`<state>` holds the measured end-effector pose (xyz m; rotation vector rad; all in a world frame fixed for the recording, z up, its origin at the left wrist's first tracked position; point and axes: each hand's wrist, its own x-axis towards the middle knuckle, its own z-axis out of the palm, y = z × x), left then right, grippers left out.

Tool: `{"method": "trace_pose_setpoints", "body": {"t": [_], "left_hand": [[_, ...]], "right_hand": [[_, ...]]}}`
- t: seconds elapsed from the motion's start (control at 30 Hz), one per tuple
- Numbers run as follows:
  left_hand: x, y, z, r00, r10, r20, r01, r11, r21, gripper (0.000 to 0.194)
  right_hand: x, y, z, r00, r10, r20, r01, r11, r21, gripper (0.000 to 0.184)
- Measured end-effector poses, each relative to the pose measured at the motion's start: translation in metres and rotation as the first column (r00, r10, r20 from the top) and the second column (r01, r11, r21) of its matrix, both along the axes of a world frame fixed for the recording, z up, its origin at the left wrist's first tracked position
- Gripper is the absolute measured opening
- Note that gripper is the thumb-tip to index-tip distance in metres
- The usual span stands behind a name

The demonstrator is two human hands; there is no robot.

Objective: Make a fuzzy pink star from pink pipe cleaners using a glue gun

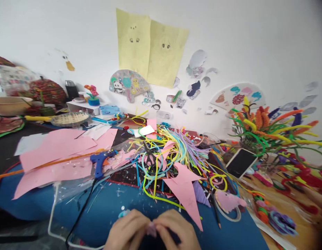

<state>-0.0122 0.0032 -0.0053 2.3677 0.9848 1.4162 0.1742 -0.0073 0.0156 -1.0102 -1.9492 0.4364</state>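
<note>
Head view: one small lilac piece (151,230) is pinched between the fingertips of the left hand (129,230) and right hand (177,230), by the table (116,194)'s near edge; the step looks like finger-shaping, and the next move probably calls for a light, steady grip; beyond lie one glue gun (99,164), one pencil (215,205) and one phone (241,163); two yellow sheets (133,52) hang on the wall (228,41).

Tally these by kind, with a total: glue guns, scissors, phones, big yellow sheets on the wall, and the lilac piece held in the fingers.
Lilac piece: 1
Glue gun: 1
Scissors: 1
Phone: 1
Big yellow sheets: 2
Total: 6
</note>
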Motion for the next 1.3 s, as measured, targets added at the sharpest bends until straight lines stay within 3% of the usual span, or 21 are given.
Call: {"method": "trace_pose_setpoints", "body": {"t": [0.03, 0.1, 0.17, 0.23, 0.33, 0.43, 0.5, 0.57, 0.67, 0.77, 0.87, 0.93, 1.0, 1.1, 1.2, 1.27, 1.3], "left_hand": [[-0.004, 0.003, 0.0, 0.996, 0.074, 0.052, -0.071, 0.996, -0.053, 0.015], [-0.012, 0.007, 0.001, 0.969, 0.227, 0.098, -0.206, 0.961, -0.185, 0.01], [-0.014, 0.011, 0.002, 0.951, 0.298, 0.086, -0.265, 0.924, -0.277, 0.01], [-0.011, 0.014, 0.001, 0.965, 0.258, 0.05, -0.227, 0.914, -0.335, 0.015], [0.0, 0.025, -0.003, 0.983, 0.184, -0.019, -0.175, 0.888, -0.425, 0.022], [0.013, 0.045, -0.006, 0.993, 0.086, -0.084, -0.11, 0.927, -0.359, 0.033], [0.02, 0.06, -0.006, 0.983, 0.054, -0.174, -0.107, 0.943, -0.315, 0.03], [0.026, 0.073, -0.004, 0.954, 0.011, -0.298, -0.108, 0.945, -0.31, 0.023], [0.032, 0.083, -0.003, 0.944, 0.014, -0.331, -0.123, 0.943, -0.309, 0.021], [0.036, 0.083, -0.003, 0.944, 0.054, -0.325, -0.164, 0.933, -0.32, 0.021], [0.041, 0.078, 0.001, 0.954, 0.11, -0.279, -0.198, 0.93, -0.309, 0.02], [0.044, 0.073, 0.008, 0.976, 0.148, -0.16, -0.187, 0.946, -0.265, 0.019], [0.044, 0.068, 0.018, 0.991, 0.132, 0.002, -0.128, 0.968, -0.215, 0.017], [0.038, 0.06, 0.032, 0.987, 0.084, 0.138, -0.047, 0.966, -0.253, 0.012], [0.029, 0.051, 0.034, 0.993, 0.059, 0.103, -0.007, 0.894, -0.447, 0.012], [0.025, 0.046, 0.026, 1.0, -0.016, -0.002, 0.012, 0.813, -0.583, 0.012], [0.025, 0.044, 0.02, 0.999, -0.007, -0.049, -0.024, 0.797, -0.604, 0.014]], "right_hand": [[-0.003, 0.013, 0.009, 0.999, -0.002, 0.048, 0.005, 0.998, -0.057, 0.023], [-0.014, 0.05, 0.027, 0.971, -0.114, 0.21, 0.142, 0.982, -0.124, 0.029], [-0.032, 0.096, 0.038, 0.844, -0.222, 0.488, 0.329, 0.933, -0.144, 0.036], [-0.05, 0.143, 0.042, 0.79, -0.247, 0.561, 0.401, 0.9, -0.169, 0.038], [-0.065, 0.201, 0.035, 0.755, -0.182, 0.63, 0.437, 0.856, -0.276, 0.031], [-0.058, 0.236, 0.026, 0.793, -0.084, 0.603, 0.397, 0.822, -0.409, 0.031], [-0.046, 0.249, 0.024, 0.846, -0.049, 0.531, 0.344, 0.81, -0.474, 0.031], [-0.032, 0.258, 0.025, 0.907, -0.055, 0.418, 0.278, 0.823, -0.496, 0.031], [-0.015, 0.269, 0.033, 0.979, -0.112, 0.17, 0.177, 0.878, -0.445, 0.03], [-0.001, 0.277, 0.045, 0.973, -0.185, -0.141, 0.133, 0.94, -0.315, 0.03], [0.011, 0.279, 0.06, 0.884, -0.206, -0.419, 0.15, 0.975, -0.163, 0.029], [0.015, 0.276, 0.07, 0.82, -0.172, -0.546, 0.152, 0.985, -0.082, 0.028], [0.015, 0.271, 0.08, 0.756, -0.129, -0.642, 0.146, 0.989, -0.027, 0.03], [0.013, 0.258, 0.095, 0.624, -0.096, -0.776, 0.172, 0.985, 0.016, 0.029], [0.015, 0.235, 0.105, 0.492, -0.096, -0.865, 0.175, 0.984, -0.01, 0.028], [0.019, 0.209, 0.103, 0.441, -0.1, -0.892, 0.134, 0.99, -0.045, 0.024], [0.02, 0.192, 0.099, 0.426, -0.084, -0.901, 0.054, 0.996, -0.067, 0.025]]}}
